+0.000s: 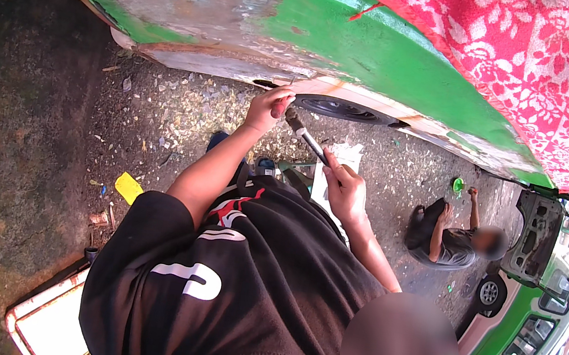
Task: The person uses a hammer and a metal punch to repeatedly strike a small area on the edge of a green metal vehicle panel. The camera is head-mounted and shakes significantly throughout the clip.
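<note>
My left hand [268,110] is closed around a red-handled tool [279,107], held at the lower edge of a green vehicle body [325,26]. Its working tip is too small to make out. My right hand [345,188] grips the dark handle of a hammer [301,131]. The hammer slants up and left, its head close beside the red handle; whether they touch I cannot tell. Near both hands, the vehicle's lower panel [243,67] shows worn, bare and pale patches above a dark wheel [345,109].
A red and white floral cloth [513,73] drapes over the vehicle. Paint flakes litter the ground [153,110]. A yellow piece [128,187] lies at left, near a white panel [61,317]. Another person [451,239] crouches at right, near a detached-looking door [536,238] and a green-and-white van [516,344].
</note>
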A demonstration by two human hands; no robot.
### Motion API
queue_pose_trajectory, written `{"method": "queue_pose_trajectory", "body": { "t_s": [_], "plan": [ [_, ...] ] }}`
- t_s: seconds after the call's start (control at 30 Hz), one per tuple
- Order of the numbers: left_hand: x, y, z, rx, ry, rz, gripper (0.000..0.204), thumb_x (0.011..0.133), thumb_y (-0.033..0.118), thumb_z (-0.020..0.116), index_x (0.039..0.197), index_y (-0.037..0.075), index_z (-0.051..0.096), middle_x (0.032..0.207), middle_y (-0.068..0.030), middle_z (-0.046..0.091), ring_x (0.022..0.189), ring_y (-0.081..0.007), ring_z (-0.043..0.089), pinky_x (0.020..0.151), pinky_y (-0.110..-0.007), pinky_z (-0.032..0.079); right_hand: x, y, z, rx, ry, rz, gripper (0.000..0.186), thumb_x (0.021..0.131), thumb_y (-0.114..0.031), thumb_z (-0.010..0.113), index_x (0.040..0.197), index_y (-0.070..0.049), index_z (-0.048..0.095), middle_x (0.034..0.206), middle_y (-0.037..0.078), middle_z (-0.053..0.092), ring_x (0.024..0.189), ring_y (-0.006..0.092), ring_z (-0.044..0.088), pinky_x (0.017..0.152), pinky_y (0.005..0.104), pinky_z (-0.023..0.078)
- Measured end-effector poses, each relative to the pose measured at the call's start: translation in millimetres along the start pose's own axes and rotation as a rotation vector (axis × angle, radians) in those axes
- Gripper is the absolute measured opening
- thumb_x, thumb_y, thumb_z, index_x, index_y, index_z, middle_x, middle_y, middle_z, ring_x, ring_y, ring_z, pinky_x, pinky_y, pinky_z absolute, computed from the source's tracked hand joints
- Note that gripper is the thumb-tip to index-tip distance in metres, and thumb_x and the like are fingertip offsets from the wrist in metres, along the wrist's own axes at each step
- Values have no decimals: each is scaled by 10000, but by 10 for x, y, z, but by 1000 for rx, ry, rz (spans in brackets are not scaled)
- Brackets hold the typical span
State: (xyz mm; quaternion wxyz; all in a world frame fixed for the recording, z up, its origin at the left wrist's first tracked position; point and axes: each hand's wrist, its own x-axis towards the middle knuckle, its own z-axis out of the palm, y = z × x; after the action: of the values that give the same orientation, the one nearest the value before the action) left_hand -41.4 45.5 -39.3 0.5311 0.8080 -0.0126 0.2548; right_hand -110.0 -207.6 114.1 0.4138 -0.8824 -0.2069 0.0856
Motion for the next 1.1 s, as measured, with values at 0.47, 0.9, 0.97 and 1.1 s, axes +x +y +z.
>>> {"method": "queue_pose_trajectory", "body": {
  "t_s": [0.47, 0.9, 0.97, 1.1],
  "plan": [
    [-15, -259, 106, -106, -5, -53, 265, 821, 15, 716, 1067, 105, 671, 1094, -109, 714, 952, -271, 708, 816, -324, 553, 92, -99, 41, -45, 40, -231, 425, 912, -80, 653, 1329, -160, 634, 707, 116, 575, 569, 265, 585, 550, 370, 477],
    [-113, -320, 39, -34, -15, 25, 267, 809, -23, 710, 1060, 69, 697, 1121, -101, 711, 987, -253, 701, 847, -330, 560, 89, -104, -5, -58, 35, -126, 412, 911, -47, 657, 1317, -116, 639, 726, 127, 596, 577, 226, 580, 561, 332, 467],
    [-99, -260, 18, -15, -16, 17, 272, 803, -23, 718, 1057, 73, 700, 1116, -101, 709, 980, -258, 699, 841, -331, 560, 77, -22, 11, -20, 36, -51, 432, 902, -74, 667, 1325, -158, 639, 697, 121, 570, 564, 245, 559, 560, 366, 462],
    [-80, -204, -8, 12, 21, -33, 247, 802, 11, 753, 1032, 88, 704, 1088, -108, 708, 963, -263, 698, 827, -336, 562, 46, 26, 19, 27, 21, 38, 442, 906, -103, 669, 1336, -200, 634, 688, 122, 575, 573, 247, 556, 576, 371, 464]
  ]
}}
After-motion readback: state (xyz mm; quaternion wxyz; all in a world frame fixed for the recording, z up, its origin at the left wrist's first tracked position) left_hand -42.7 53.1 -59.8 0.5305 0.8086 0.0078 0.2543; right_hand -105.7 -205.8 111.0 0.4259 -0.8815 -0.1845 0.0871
